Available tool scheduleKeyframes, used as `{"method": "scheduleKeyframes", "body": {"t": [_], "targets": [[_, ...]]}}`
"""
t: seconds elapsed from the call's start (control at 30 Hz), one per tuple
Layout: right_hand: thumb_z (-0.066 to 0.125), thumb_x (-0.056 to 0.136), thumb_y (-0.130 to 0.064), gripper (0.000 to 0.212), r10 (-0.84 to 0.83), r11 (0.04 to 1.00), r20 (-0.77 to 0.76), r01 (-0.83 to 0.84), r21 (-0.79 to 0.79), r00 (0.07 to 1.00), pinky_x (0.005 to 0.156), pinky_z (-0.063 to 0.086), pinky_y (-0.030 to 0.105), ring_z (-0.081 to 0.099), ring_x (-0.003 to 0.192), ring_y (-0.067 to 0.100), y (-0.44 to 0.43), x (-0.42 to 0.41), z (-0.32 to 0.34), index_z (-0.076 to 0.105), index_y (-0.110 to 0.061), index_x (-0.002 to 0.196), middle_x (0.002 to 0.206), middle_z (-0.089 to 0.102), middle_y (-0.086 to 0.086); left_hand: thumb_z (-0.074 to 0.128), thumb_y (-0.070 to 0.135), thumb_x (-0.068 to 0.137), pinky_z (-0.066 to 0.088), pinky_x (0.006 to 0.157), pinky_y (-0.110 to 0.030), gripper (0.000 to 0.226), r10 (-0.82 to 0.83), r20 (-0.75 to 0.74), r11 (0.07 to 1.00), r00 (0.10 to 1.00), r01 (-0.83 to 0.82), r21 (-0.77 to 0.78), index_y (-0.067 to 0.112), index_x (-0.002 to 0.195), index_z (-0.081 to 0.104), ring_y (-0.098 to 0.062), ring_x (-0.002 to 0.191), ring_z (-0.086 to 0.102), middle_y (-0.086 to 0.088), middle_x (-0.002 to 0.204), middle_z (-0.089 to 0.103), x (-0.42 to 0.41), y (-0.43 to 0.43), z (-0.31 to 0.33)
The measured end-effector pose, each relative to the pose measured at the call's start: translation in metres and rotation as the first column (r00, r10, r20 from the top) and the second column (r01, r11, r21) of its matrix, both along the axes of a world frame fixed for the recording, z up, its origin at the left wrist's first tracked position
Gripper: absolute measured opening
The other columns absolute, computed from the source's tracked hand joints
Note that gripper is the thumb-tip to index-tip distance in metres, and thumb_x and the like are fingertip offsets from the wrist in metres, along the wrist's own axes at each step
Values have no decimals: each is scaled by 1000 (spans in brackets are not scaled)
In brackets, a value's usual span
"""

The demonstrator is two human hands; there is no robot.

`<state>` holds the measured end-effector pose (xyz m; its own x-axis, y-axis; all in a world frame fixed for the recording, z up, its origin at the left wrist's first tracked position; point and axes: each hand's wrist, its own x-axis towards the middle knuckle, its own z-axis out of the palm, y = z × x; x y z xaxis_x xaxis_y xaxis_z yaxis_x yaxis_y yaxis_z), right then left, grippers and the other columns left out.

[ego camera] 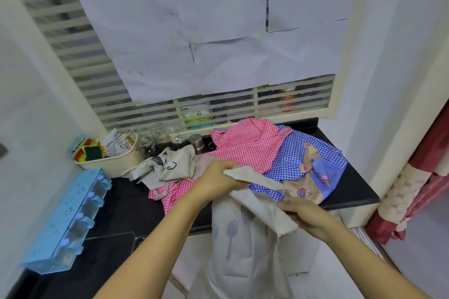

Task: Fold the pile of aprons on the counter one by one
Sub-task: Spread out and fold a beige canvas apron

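Observation:
A cream apron with a grey spoon print (245, 245) hangs off the front edge of the black counter (131, 204). My left hand (218, 181) grips its upper edge over the counter. My right hand (306, 217) pinches another part of that edge nearer to me, on the right. Behind my hands lies the pile: a pink checked apron (245, 145), a blue checked apron with a bear patch (308, 165) on the right, and a crumpled beige printed apron (170, 165) on the left.
A cream tub with sponges (114, 160) and several glass jars (167, 138) stand at the back left. A blue plastic rack (70, 221) lies along the counter's left side. Red patterned cloth (413, 192) hangs at the right. Paper sheets cover the louvred window.

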<state>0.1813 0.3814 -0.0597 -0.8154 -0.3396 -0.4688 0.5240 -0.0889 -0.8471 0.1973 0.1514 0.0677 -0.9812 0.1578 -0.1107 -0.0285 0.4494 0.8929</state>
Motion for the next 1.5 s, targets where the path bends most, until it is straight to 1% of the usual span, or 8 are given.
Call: {"method": "scheduleKeyframes", "body": {"t": [0.1,0.2,0.43,0.57,1.0,1.17,1.3,1.5], "targets": [[94,39,-8,60,-129,856,152,188,-482,980,71,59,35,70,89,26,16,2,9,75,-2,95,103,70,16,65,11,84,34,58,-27,21,255,-87,957,963,-264,-121,8,66,54,-15,63,46,-5,64,49,-5,-16,-20],[94,36,-4,80,-79,783,249,214,-583,965,82,56,45,66,101,33,23,11,9,68,3,112,110,67,21,59,10,87,35,60,-28,19,293,-18,946,956,-293,-138,0,71,61,-17,63,49,-5,65,54,-1,-22,-37],[63,89,-31,38,-305,951,197,309,10,932,64,55,29,65,79,23,16,43,1,53,-13,121,106,65,12,54,24,94,49,73,-33,25,310,408,927,859,-368,71,5,93,70,-26,81,64,-13,88,70,16,0,-55],[65,84,-47,36,-18,945,-48,33,326,999,50,32,21,40,54,11,6,65,16,57,-20,106,96,64,0,46,34,95,50,94,-40,32,271,392,939,879,-331,94,12,107,67,-23,96,65,-6,102,70,17,19,-58],[45,88,-10,27,359,597,129,-333,730,925,40,33,15,45,46,8,-14,106,-5,43,-15,61,61,47,-1,41,35,100,48,70,-28,40,-51,629,963,776,-128,236,8,94,70,-22,80,65,-12,94,70,50,62,-50],[65,71,-12,11,114,902,208,-189,388,971,53,44,22,56,55,15,8,108,-13,71,-2,74,73,65,13,31,42,101,45,81,-25,44,65,387,998,920,-61,-22,13,107,63,-16,97,59,-4,106,64,54,61,-45],[70,69,-22,12,44,862,147,-112,495,988,52,39,15,48,52,9,34,103,-7,64,-13,65,63,58,1,44,35,100,31,55,-29,47,81,29,991,996,-77,-108,21,56,41,-11,60,43,7,58,45,57,54,-55],[55,95,-8,22,-291,835,-188,346,429,938,44,51,18,58,45,15,65,55,45,62,0,75,66,63,18,52,13,97,35,59,-14,34,317,-281,947,906,-318,43,23,65,50,4,62,48,7,66,50,55,28,-78]]}}
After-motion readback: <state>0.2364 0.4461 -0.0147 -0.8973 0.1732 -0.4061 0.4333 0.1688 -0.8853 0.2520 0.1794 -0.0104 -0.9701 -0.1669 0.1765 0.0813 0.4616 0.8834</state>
